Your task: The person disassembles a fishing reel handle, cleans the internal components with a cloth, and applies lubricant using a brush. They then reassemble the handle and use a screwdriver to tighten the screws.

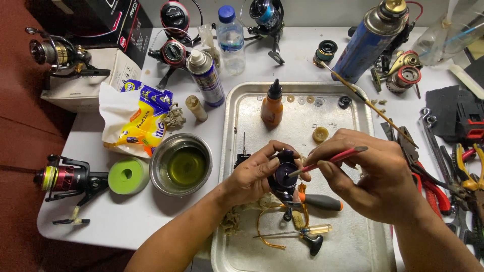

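Near edge: both forearms come in from below over a metal tray [229, 166] on a white table [126, 221]. On the tray's near part lie a small clear-handled screwdriver [315, 229], a black T-shaped key [314, 243], an orange loop of line [262, 229] and a black-and-orange tool handle [322, 202].

Mid tray: left hand [254, 174] closed around a dark purple reel part [283, 176], fingers wrapped over its left side and top; the part sits above the tray's centre. Right hand [370, 174] pinches a red-handled brush [330, 160], narrow grip, bristle end touching the reel part's right face.

Left of the tray, near to far: black-red spinning reel [68, 179], green roll [127, 175], steel bowl [181, 163] with yellowish liquid, yellow-blue packet [143, 118], small tan bottle [195, 107], spray can [206, 75].

Right of the tray: pliers and wrenches [443, 166] in a heap, touching one another.

Far tray: orange bottle [272, 106] with black nozzle, upright; round tan pad [320, 134]; a row of washers [302, 99] along the far rim.

Far table: clear water bottle [231, 38], further reels [174, 50], blue gas canister [365, 45] tilted, thin wooden stick [373, 110] running across the tray's far right corner.
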